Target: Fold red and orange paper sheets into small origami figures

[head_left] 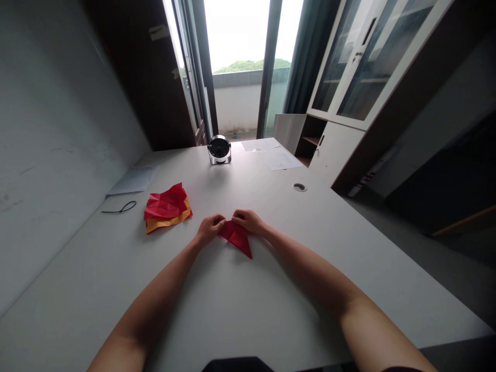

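A folded piece of red paper [237, 237] is held between my two hands over the middle of the white table [232, 305]. Its pointed end slants down toward me and to the right. My left hand [211, 227] pinches the paper's upper left edge. On the upper right edge, the fingers of my right hand [248, 221] are closed, close beside the left ones. Some of the fingertips are hidden behind the paper. To the left of my hands lies a stack of creased paper sheets [166, 203], red on top with orange showing beneath.
A small round black and silver device on a stand [219, 150] stands at the table's far side. Printed sheets [279, 157] lie behind right, near a cable hole [299, 187]. At left are a black cable tie [123, 207] and a pale sheet [133, 180] by the wall.
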A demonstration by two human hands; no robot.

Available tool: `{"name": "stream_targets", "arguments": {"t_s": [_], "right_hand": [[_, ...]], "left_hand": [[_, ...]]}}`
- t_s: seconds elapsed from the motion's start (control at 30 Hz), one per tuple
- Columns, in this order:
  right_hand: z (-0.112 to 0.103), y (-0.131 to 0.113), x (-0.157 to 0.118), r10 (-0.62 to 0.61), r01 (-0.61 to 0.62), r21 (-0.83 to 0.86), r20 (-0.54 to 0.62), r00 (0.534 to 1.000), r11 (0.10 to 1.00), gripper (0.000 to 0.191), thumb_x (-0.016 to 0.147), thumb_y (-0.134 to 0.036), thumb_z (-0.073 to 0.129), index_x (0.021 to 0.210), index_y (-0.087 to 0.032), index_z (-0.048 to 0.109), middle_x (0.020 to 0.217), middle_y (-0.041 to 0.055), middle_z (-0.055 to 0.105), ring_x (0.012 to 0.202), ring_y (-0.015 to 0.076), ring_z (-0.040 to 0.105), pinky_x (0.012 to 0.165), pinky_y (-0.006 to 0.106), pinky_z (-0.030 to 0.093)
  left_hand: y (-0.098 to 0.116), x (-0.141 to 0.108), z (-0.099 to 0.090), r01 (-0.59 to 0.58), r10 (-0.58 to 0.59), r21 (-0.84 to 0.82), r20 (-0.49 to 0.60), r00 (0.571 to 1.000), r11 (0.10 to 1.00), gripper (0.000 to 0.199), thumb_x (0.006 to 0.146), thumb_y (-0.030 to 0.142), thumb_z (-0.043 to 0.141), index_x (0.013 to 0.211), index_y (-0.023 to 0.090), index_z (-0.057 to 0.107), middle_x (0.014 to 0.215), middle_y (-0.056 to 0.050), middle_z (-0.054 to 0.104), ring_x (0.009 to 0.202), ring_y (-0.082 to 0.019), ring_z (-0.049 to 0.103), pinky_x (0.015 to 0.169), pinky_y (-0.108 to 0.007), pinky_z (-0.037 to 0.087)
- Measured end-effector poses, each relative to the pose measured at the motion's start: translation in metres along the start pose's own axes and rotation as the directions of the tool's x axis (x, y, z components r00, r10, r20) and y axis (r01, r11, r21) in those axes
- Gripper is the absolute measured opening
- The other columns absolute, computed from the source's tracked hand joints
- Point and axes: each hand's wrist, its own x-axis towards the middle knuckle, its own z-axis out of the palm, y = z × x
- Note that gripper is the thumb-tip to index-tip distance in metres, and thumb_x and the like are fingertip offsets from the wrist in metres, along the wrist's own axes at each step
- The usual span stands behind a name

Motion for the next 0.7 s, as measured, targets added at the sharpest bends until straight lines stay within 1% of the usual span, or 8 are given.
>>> {"name": "stream_targets", "arguments": {"t_s": [0.1, 0.3, 0.7], "right_hand": [[0.0, -0.001, 0.0, -0.009, 0.009, -0.008, 0.001, 1.0, 1.0, 0.019, 0.087, -0.033, 0.057, 0.084, -0.017, 0.068, 0.069, -0.0021, 0.061, 0.064, 0.0115, 0.048, 0.059, 0.022, 0.035], [-0.001, -0.006, -0.001, 0.011, -0.011, -0.02, 0.003, 1.0, 1.0, 0.021, 0.087, -0.035, 0.058, 0.083, -0.017, 0.068, 0.068, -0.0021, 0.06, 0.063, 0.0115, 0.048, 0.059, 0.022, 0.035], [-0.001, -0.005, -0.001, 0.017, -0.017, -0.03, 0.003, 1.0, 0.999, 0.02, 0.087, -0.035, 0.059, 0.085, -0.018, 0.07, 0.069, -0.0017, 0.062, 0.064, 0.012, 0.048, 0.06, 0.022, 0.035]], "left_hand": [[0.0, 0.0, 0.0, -0.008, 0.008, 0.016, 0.009, 1.0, 1.0, 0.026, 0.084, 0.041, 0.06, 0.087, 0.018, 0.072, 0.074, -0.001, 0.067, 0.067, -0.014, 0.056, 0.062, -0.023, 0.042], [0.005, -0.001, -0.001, -0.02, 0.02, 0.02, 0.007, 1.0, 1.0, 0.026, 0.084, 0.041, 0.06, 0.084, 0.018, 0.071, 0.07, 0.0, 0.063, 0.064, -0.014, 0.053, 0.059, -0.022, 0.04], [0.014, -0.003, -0.002, -0.014, 0.014, 0.017, 0.015, 1.0, 1.0, 0.026, 0.084, 0.041, 0.059, 0.084, 0.02, 0.073, 0.07, 0.0, 0.064, 0.064, -0.015, 0.052, 0.061, -0.023, 0.039]]}}
